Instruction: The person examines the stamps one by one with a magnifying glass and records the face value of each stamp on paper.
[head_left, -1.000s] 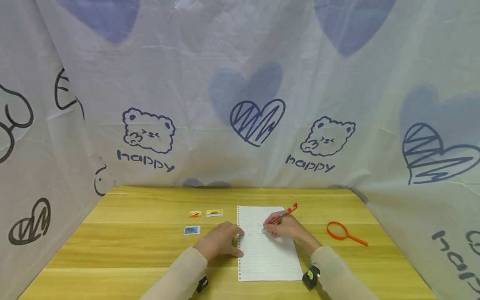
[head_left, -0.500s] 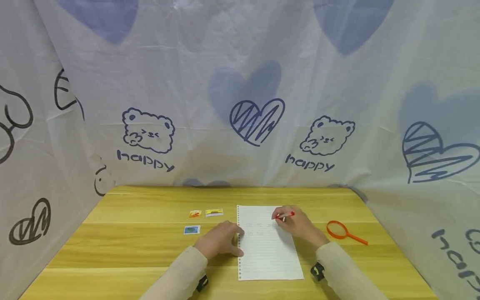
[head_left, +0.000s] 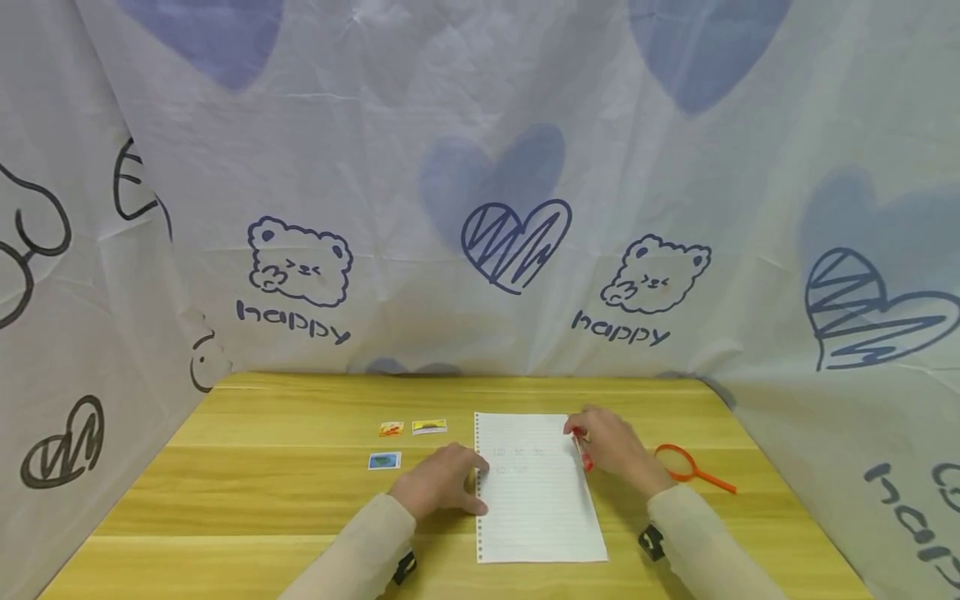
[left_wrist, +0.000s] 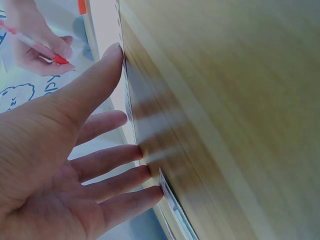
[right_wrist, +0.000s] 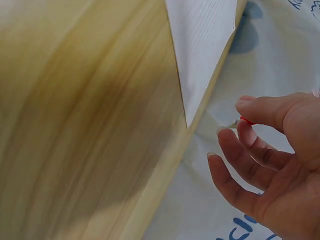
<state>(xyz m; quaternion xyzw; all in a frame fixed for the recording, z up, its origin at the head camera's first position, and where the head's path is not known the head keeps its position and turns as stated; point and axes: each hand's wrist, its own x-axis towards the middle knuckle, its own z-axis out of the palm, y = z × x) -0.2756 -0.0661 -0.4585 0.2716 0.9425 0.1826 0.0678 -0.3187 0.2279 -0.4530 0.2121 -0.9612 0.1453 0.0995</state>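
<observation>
A lined white sheet of loose-leaf paper point(head_left: 536, 517) lies on the table, with two short rows of faint handwritten numbers near its upper part. My left hand point(head_left: 442, 481) rests at its punched left edge, thumb and fingers spread, as the left wrist view also shows point(left_wrist: 65, 140). By the upper right edge, my right hand point(head_left: 611, 442) pinches a red pen point(head_left: 582, 450) between thumb and fingers, the red end angled down toward me. In the right wrist view my right hand point(right_wrist: 270, 160) hides most of the pen, leaving only a bit of red point(right_wrist: 246, 120) showing.
Left of the paper lie three small stamp-like picture cards: an orange one point(head_left: 391, 428), a yellow one point(head_left: 429, 426) and a blue one point(head_left: 385, 460). An orange-red magnifying glass point(head_left: 696, 473) lies right of my right hand. A printed white cloth point(head_left: 405, 333) hangs behind the wooden table point(head_left: 225, 483).
My right hand has moved right, from the written rows to the paper's upper right edge. The pen has swung so its red end points down instead of up. My left hand stays put.
</observation>
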